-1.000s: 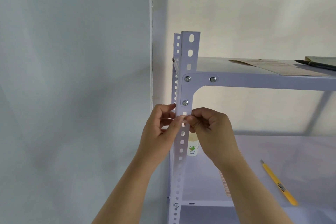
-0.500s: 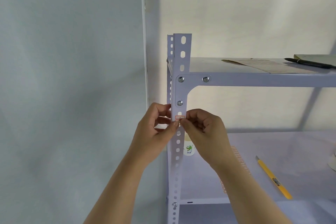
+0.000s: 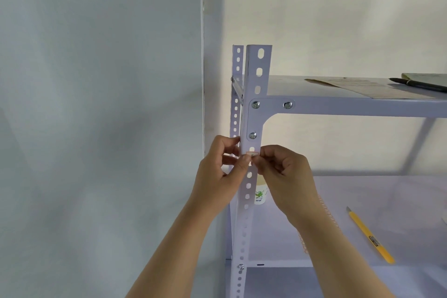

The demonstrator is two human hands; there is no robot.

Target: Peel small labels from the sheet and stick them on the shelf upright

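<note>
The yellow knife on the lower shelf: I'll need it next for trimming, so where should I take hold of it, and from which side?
Probably the yellow knife is best pinched across its handle near the middle, coming from above. It lies flat on the lower shelf, tip pointing to the back, so fingers stay off the blade end.

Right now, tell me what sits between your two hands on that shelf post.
In the head view, the small label lies across the shelf upright, between the left hand and right hand; both thumbs touch its lower edge.
</note>
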